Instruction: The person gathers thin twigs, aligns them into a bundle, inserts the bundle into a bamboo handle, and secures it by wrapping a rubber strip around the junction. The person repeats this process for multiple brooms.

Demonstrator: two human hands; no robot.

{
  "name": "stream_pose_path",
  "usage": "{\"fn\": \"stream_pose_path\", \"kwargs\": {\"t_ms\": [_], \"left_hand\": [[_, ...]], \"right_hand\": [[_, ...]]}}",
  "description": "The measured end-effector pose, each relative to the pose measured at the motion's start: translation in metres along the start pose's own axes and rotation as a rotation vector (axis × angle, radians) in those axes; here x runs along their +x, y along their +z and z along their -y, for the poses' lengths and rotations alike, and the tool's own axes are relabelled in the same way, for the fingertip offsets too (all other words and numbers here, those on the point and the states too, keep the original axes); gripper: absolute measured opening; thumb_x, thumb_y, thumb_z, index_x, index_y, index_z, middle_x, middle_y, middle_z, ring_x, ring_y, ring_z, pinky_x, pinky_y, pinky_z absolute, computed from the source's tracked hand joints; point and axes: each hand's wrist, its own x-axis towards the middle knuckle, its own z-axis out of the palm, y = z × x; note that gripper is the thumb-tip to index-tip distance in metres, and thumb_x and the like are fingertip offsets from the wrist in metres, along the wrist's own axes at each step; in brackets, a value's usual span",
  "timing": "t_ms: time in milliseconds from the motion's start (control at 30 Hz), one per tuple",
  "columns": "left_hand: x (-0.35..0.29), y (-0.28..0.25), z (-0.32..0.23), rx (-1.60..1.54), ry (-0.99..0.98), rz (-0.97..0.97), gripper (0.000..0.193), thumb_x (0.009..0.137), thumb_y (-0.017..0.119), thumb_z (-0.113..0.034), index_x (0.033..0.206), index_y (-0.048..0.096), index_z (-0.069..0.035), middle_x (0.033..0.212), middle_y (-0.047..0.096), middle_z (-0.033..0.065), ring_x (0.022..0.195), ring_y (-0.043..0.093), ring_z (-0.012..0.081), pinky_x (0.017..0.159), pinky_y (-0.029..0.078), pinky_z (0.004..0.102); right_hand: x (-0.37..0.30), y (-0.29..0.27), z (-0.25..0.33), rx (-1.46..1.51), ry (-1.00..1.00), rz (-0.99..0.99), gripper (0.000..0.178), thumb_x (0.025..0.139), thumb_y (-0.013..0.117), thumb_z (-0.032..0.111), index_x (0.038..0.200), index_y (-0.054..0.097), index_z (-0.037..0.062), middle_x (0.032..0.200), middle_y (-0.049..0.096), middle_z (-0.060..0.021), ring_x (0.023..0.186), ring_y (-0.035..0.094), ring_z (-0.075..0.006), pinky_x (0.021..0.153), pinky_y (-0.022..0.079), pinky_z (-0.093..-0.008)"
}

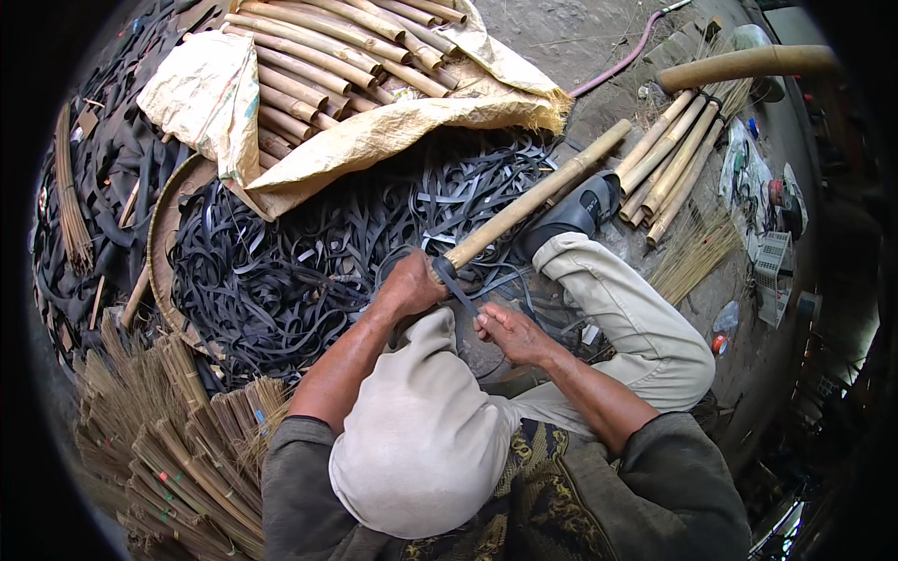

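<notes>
A bamboo pole [533, 198] slants up and to the right from between my knees. My left hand [414, 283] is closed around its near end. A black rubber strip [458, 292] wraps the pole just beyond that hand. From the wrap the strip runs down to my right hand [510, 334], whose fingers are closed on it, and it looks taut. The pole's far end lies near my sandal [589, 206]. A large heap of loose black rubber strips [281, 262] spreads to the left of the pole.
Bamboo poles [327, 56] lie on a pale woven sack [402, 131] at the far side. A tied bamboo bundle [678, 154] rests at the right. Bundles of thin sticks [178, 449] fill the lower left. A curved bamboo piece [748, 65] sticks in at upper right.
</notes>
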Motion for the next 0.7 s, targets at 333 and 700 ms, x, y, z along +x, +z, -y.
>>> {"fn": "stream_pose_path", "kwargs": {"t_ms": [333, 700], "left_hand": [[0.002, -0.007, 0.029, -0.855, -0.185, 0.856, 0.056, 0.094, 0.073, -0.055, 0.106, 0.072, -0.001, 0.085, 0.071, 0.0034, 0.08, 0.072, 0.013, 0.069, 0.057, 0.0275], [0.002, 0.014, 0.012, -0.237, 0.005, 0.466, 0.031, 0.079, 0.078, -0.027, 0.095, 0.07, -0.001, 0.086, 0.07, 0.005, 0.074, 0.061, 0.0152, 0.072, 0.05, 0.0315]], "right_hand": [[0.041, -0.021, -0.006, 0.766, 0.272, 0.19, 0.028, 0.106, 0.062, 0.035, 0.114, 0.06, 0.0082, 0.072, 0.043, 0.0092, 0.056, 0.035, -0.0028, 0.048, 0.028, -0.0222], [0.049, 0.004, 0.001, 0.921, 0.278, -0.008, 0.028, 0.104, 0.067, 0.037, 0.102, 0.055, 0.0115, 0.067, 0.041, 0.0104, 0.049, 0.03, 0.0002, 0.042, 0.019, -0.0192]]}}
